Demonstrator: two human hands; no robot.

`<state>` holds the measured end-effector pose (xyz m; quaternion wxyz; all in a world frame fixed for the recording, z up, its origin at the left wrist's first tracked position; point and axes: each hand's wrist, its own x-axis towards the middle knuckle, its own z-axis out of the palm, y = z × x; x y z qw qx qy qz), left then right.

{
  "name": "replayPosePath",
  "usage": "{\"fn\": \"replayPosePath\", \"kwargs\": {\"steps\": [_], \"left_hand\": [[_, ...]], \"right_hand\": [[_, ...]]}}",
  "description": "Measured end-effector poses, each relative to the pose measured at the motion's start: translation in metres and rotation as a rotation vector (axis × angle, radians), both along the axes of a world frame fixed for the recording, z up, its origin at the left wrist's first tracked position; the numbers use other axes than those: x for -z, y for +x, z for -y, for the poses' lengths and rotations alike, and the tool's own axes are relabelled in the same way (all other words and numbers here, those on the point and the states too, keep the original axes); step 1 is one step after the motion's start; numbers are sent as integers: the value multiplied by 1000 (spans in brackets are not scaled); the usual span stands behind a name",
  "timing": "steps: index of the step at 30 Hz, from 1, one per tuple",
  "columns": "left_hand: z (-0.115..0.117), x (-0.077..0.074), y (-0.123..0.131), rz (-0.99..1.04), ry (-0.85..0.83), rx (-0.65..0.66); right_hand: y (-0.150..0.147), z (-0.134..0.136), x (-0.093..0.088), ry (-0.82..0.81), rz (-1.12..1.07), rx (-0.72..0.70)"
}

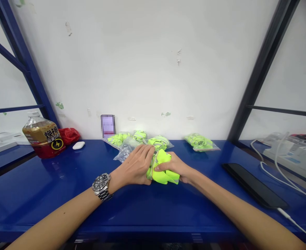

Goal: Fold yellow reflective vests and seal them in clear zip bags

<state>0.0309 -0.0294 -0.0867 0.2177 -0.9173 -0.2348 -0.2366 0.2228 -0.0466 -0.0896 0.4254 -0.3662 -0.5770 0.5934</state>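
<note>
A folded bundle of neon-yellow reflective straps (164,177) with grey strips is held between my two hands above the blue table. My right hand (177,166) grips it from the right, the thumb lying across its front. From the left, my left hand (139,165) closes on the bundle's edge, its fingers bent over the top. A clear plastic edge with a thin reddish line runs beside those fingers; how far the bundle is inside plastic is hidden. Behind my left hand lies crumpled clear plastic (124,152). Several similar yellow bundles, including one bagged bundle (158,141), sit just beyond.
Another bagged yellow bundle (199,142) lies at the back right. A black phone (254,184) with a white cable is at right. At left stand a drink bottle (42,135), a red plastic bag (69,134) and a white case (79,145). An upright phone (108,125) leans against the wall.
</note>
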Motion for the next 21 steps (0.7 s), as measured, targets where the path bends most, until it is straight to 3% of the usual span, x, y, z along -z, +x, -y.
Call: {"fn": "replayPosePath", "kwargs": {"steps": [5, 12, 16, 21], "left_hand": [[2, 8, 3, 69, -14, 55], [7, 12, 12, 144, -2, 50], [10, 4, 10, 126, -52, 20], [11, -9, -2, 5, -14, 4]], "right_hand": [[-3, -1, 6, 6, -27, 33], [-17, -1, 14, 103, -109, 230], [-20, 1, 13, 119, -123, 279], [-14, 6, 5, 19, -100, 196]]}}
